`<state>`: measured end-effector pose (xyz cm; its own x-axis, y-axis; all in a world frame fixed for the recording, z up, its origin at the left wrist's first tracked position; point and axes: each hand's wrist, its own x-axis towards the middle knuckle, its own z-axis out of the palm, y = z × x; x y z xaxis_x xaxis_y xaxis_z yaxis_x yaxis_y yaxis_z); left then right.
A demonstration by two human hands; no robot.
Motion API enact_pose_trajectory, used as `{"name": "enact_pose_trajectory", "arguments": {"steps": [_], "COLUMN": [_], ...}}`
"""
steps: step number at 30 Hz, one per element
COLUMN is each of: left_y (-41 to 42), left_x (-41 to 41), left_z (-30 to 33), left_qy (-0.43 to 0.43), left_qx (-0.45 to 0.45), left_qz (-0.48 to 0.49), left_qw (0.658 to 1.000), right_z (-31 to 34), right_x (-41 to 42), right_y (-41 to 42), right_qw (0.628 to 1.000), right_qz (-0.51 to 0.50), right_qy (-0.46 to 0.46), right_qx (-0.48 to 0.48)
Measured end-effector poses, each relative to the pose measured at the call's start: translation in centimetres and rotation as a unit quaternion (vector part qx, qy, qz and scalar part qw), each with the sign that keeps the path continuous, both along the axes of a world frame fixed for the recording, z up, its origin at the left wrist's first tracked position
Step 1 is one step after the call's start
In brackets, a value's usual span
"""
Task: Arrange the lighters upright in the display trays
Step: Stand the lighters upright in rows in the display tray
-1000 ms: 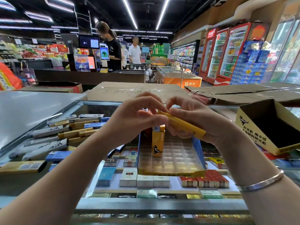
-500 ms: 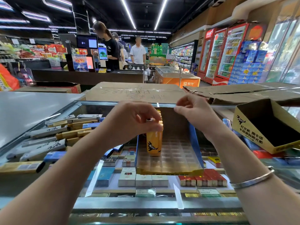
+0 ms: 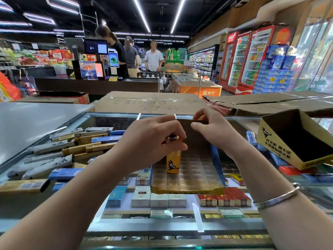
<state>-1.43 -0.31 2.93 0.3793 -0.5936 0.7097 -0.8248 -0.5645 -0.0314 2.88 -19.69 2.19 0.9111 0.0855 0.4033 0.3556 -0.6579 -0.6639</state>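
One orange lighter (image 3: 173,162) stands upright at frame centre in the gridded display tray (image 3: 189,186); left hand (image 3: 153,141) pinches its top to seat it; right hand (image 3: 212,130) grips the tray's back wall, steadying it

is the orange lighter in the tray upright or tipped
Upright: the orange plastic lighter stands vertically in the clear gridded display tray, left hand pinching its top.

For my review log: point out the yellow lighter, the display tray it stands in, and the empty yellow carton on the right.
yellow lighter (image 3: 173,161), head view, on its printed body below the fingers.
display tray (image 3: 197,175), head view, on its bare clear cells.
empty yellow carton (image 3: 275,144), head view, on its printed front wall.
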Motion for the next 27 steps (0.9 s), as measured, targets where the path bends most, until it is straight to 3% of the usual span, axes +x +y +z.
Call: {"name": "enact_pose_trajectory", "arguments": {"steps": [7,10,13,16,20,23,27], "left_y": [0.3,0.5,0.5,0.8,1.2,1.4,1.1], "left_x": [0.6,0.8,1.1,1.3,2.7,4.2,5.2], "left_z": [-0.1,-0.3,-0.7,-0.6,-1.1,-2.2,-2.8], "left_qy": [0.129,0.109,0.102,0.186,0.293,0.366,0.520], "left_qx": [0.032,0.036,0.035,-0.058,-0.229,-0.243,-0.264], "left_qz": [-0.010,-0.002,0.012,-0.006,-0.018,0.040,0.024], "left_qw": [0.991,0.993,0.994,0.981,0.928,0.897,0.812], "right_z": [-0.1,-0.1,0.2,0.4,-0.6,-2.1,-4.5], "right_x": [0.3,0.4,0.6,1.3,2.6,3.6,5.5], "right_y": [-0.1,-0.1,-0.6,-2.2,-4.0,-4.5,-5.1], "right_qw": [1.000,1.000,0.998,0.990,0.987,0.989,0.979], "right_qz": [0.008,0.009,-0.007,-0.062,-0.135,-0.149,-0.121], "right_qy": [-0.001,-0.004,-0.023,-0.054,-0.034,0.000,0.102], "right_qx": [0.001,-0.001,0.056,0.115,0.079,-0.016,-0.125]}}
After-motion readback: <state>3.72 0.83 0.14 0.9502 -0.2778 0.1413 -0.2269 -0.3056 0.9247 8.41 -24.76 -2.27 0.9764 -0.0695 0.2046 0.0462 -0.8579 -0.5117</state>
